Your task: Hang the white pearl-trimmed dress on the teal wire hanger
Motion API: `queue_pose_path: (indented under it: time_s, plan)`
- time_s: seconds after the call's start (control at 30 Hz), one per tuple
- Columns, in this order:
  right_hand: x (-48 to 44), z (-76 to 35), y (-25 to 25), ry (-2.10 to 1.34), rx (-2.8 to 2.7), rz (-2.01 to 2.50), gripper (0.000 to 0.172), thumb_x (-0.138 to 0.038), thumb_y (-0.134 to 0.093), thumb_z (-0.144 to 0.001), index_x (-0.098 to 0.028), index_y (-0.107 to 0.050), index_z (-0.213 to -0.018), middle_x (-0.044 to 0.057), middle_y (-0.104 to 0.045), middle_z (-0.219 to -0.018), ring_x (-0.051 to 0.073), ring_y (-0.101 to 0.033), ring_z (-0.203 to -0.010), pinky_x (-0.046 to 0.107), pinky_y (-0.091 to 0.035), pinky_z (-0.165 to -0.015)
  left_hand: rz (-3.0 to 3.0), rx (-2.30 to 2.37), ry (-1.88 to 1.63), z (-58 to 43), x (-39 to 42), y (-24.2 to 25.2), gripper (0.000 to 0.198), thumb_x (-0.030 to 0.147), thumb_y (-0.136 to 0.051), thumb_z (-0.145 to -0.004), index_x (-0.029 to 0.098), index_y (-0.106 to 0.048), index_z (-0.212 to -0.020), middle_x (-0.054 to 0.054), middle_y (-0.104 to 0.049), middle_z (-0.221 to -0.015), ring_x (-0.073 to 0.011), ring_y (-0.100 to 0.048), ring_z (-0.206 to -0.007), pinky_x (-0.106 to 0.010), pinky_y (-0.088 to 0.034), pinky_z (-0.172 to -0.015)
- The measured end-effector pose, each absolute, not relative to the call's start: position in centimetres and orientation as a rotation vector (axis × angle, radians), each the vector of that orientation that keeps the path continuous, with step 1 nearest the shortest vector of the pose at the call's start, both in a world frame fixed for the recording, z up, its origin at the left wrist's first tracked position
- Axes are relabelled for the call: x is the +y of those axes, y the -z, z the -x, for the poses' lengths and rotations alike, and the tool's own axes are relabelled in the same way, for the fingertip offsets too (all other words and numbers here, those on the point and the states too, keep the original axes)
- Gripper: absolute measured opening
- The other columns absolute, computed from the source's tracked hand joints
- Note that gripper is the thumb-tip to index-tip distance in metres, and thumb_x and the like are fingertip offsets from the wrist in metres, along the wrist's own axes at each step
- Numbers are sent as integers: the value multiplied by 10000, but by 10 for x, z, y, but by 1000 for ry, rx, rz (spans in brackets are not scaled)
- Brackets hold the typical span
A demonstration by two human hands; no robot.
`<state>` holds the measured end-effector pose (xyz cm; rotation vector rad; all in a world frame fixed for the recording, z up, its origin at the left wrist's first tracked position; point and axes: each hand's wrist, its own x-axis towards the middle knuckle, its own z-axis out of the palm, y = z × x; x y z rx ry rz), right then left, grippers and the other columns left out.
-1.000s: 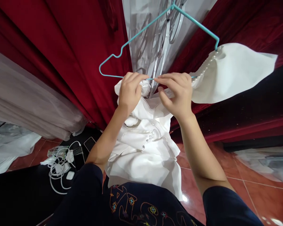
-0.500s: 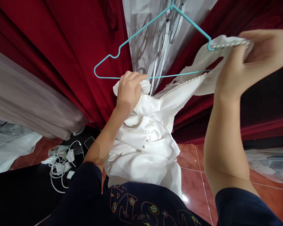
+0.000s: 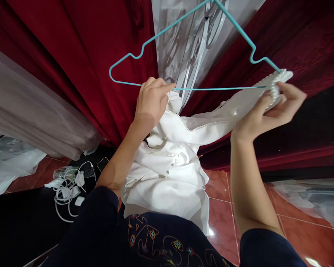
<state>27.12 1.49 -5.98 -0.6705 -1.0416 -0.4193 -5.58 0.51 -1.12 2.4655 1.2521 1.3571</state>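
Note:
A light-blue wire hanger point(image 3: 180, 18) spans the upper middle. Below it hangs a white satin dress point(image 3: 161, 193) with pearl-beaded trim and small buttons, its lower part against my dark shirt. My left hand point(image 3: 153, 102) is closed over the hanger's bottom bar together with the dress's gathered left strap. On the right, my right hand point(image 3: 278, 105) pinches the pearl-edged strap, which loops over the hanger's right end. Between the hands the beaded neckline sags in a curve.
Dark red curtains point(image 3: 100, 44) and a sheer white drape point(image 3: 169, 40) hang behind. At lower left, white cables point(image 3: 68, 193) and a phone lie on a black surface point(image 3: 16, 222). Red floor tiles point(image 3: 219, 211) show below. Pale tulle point(image 3: 30, 111) hangs at left.
My right hand has moved down and left, and the right strap now sits around the hanger's right end instead of at its notch. My left hand keeps its hold.

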Motion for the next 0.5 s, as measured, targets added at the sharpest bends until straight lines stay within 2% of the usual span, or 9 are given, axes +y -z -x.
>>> queue_pose_path:
  time_s: [0.07,0.17,0.23,0.37,0.5]
  plan:
    - [10,-251,65,440,-998,683,353,-519,-708,-988,-178,-771,-1050,61,-696,-935,194,-698,-866,407,-556,-823,-2473,1268,-1348,61,5,8,428,43,-573,-1006,304,-806,-1252,-67,-700,-1062,-312,-645,-1174,-548,-518,-1141]
    - [5,-242,61,307,-1052,833,384,-530,-693,-999,-149,-741,-1003,63,-698,-937,181,-704,-912,382,-564,-888,-2512,1301,-1315,65,3,6,432,53,-580,-1012,302,-793,-1294,-69,-699,-1060,-309,-642,-1183,-536,-511,-1152]
    - [1,-247,57,170,-1016,976,345,-462,-649,-1036,-131,-696,-954,46,-671,-915,143,-666,-897,339,-543,-897,-2539,1323,-1295,65,1,7,439,73,-560,-1031,301,-772,-1340,-64,-706,-1076,-304,-637,-1204,-527,-510,-1158]
    - [-7,-257,56,-41,-811,1204,258,-212,-585,-1049,-139,-592,-801,-15,-552,-755,83,-499,-722,251,-424,-735,-2551,1345,-1276,65,4,10,440,90,-538,-1048,290,-757,-1372,-71,-706,-1109,-313,-630,-1236,-532,-501,-1158]
    - [6,-281,63,-61,-820,1216,224,-143,-612,-1001,-151,-593,-778,-10,-543,-739,89,-493,-698,266,-396,-703,-2571,1300,-1249,65,7,9,460,63,-559,-1020,295,-769,-1357,-66,-699,-1088,-309,-637,-1205,-525,-517,-1133]
